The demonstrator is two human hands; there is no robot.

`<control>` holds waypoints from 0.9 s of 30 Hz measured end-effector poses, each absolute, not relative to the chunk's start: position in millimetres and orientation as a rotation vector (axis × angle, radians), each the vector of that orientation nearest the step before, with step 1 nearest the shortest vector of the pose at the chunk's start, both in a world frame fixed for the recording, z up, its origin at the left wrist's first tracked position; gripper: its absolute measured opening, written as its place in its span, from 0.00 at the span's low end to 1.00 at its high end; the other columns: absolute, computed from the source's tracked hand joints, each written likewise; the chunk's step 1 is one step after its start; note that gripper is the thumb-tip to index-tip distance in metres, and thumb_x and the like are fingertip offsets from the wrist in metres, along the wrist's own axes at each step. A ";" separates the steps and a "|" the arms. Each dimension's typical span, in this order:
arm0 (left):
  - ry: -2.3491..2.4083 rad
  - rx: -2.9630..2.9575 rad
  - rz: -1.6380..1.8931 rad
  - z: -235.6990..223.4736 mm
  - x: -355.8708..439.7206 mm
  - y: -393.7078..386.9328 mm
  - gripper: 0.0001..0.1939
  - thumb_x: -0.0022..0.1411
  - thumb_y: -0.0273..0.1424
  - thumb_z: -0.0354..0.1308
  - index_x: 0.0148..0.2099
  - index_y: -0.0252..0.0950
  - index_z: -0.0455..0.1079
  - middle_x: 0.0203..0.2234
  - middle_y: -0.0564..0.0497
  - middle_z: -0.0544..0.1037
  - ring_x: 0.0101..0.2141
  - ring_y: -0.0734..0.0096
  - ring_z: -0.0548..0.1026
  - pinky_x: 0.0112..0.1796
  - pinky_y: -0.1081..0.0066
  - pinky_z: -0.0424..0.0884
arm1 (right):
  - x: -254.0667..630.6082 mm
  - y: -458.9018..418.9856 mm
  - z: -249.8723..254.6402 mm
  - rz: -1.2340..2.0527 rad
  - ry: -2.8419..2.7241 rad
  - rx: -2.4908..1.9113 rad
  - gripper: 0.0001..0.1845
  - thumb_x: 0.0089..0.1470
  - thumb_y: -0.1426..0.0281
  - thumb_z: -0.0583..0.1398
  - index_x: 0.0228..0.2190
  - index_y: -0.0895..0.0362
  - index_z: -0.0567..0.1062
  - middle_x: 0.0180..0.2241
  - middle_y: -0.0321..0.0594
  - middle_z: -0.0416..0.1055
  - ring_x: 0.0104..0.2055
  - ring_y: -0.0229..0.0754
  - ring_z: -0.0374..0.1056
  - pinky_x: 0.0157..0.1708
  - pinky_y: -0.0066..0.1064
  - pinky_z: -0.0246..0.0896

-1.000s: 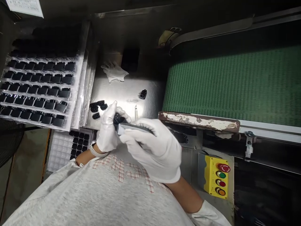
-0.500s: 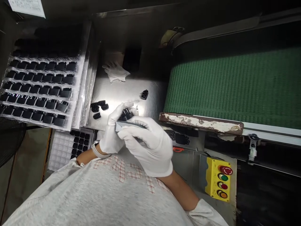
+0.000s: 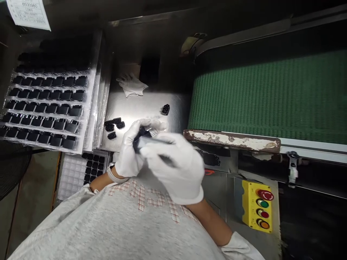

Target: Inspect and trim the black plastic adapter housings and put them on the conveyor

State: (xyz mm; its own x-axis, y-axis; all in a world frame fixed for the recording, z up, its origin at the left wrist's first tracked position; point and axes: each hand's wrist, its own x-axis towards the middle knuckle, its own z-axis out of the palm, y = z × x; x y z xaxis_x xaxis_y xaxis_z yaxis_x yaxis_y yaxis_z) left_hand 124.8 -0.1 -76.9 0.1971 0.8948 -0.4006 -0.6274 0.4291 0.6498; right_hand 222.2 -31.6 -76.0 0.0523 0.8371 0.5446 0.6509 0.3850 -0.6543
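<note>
In the head view both my hands wear white gloves and meet in front of my chest. My left hand (image 3: 128, 155) is curled round a small black plastic part (image 3: 141, 135), which the fingers partly hide. Pinched in my right hand (image 3: 177, 168) is a flat grey strip (image 3: 149, 141), blurred and pressed close against the black part; its exact kind is unclear. Beyond my left hand several small black ribbed pieces (image 3: 116, 121) lie on the metal table (image 3: 151, 97). One more black piece (image 3: 165, 109) sits apart, further right.
At left stand stacked clear trays (image 3: 90, 119) filled with black parts, with a part-filled tray (image 3: 72, 171) below. A loose white glove (image 3: 132, 86) lies at the back. On the right are a green conveyor belt (image 3: 260, 97), its worn edge bar (image 3: 233, 140) and a yellow button box (image 3: 247, 206).
My left hand has shifted slightly right and turned the black part. The grey strip has moved over the part. The slim pointed blade on the table is now largely hidden behind my hands.
</note>
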 end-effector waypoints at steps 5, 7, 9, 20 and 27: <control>0.795 0.240 1.119 -77.1 125.8 4.4 0.09 0.64 0.35 0.54 0.33 0.37 0.71 0.32 0.53 0.77 0.41 0.69 0.77 0.46 0.67 0.73 | 224.8 -28.6 -78.5 0.064 -1.639 -1.448 0.07 0.54 0.70 0.63 0.24 0.54 0.77 0.32 0.38 0.76 0.33 0.37 0.73 0.28 0.26 0.69; 0.782 0.201 1.135 -76.4 125.7 4.9 0.07 0.63 0.33 0.54 0.33 0.38 0.71 0.32 0.54 0.77 0.38 0.73 0.77 0.43 0.70 0.73 | 230.5 -26.9 -81.5 0.064 -1.546 -1.509 0.06 0.52 0.70 0.64 0.24 0.54 0.77 0.31 0.38 0.77 0.34 0.39 0.75 0.30 0.28 0.71; 0.790 0.196 1.101 -75.5 125.6 4.5 0.08 0.64 0.33 0.53 0.34 0.38 0.70 0.34 0.54 0.77 0.36 0.75 0.76 0.41 0.72 0.72 | 236.2 -26.4 -83.0 0.206 -1.485 -1.488 0.06 0.53 0.72 0.64 0.25 0.54 0.77 0.30 0.37 0.77 0.37 0.41 0.75 0.34 0.30 0.73; 0.791 0.404 1.134 -75.1 125.4 -2.1 0.10 0.67 0.36 0.52 0.38 0.39 0.73 0.37 0.51 0.78 0.44 0.67 0.77 0.47 0.66 0.74 | 220.9 -32.8 -66.3 0.116 -1.740 -1.437 0.10 0.55 0.70 0.61 0.22 0.53 0.77 0.30 0.38 0.75 0.29 0.38 0.71 0.25 0.29 0.67; 0.851 0.403 1.134 -80.0 121.4 -1.7 0.06 0.62 0.30 0.59 0.43 0.41 0.72 0.43 0.52 0.79 0.48 0.67 0.76 0.46 0.67 0.73 | 226.0 -27.4 -72.3 0.093 -1.645 -1.434 0.06 0.52 0.71 0.64 0.25 0.55 0.78 0.32 0.40 0.76 0.32 0.37 0.73 0.26 0.26 0.67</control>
State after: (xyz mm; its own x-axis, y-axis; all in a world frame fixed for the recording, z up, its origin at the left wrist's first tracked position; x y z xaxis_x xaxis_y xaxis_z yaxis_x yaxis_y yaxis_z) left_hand 121.4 -1.7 -80.0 0.1642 0.9084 -0.3845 -0.6229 0.3977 0.6737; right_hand 226.0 -27.4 -72.3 0.1033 0.8138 0.5720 0.7442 0.3183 -0.5872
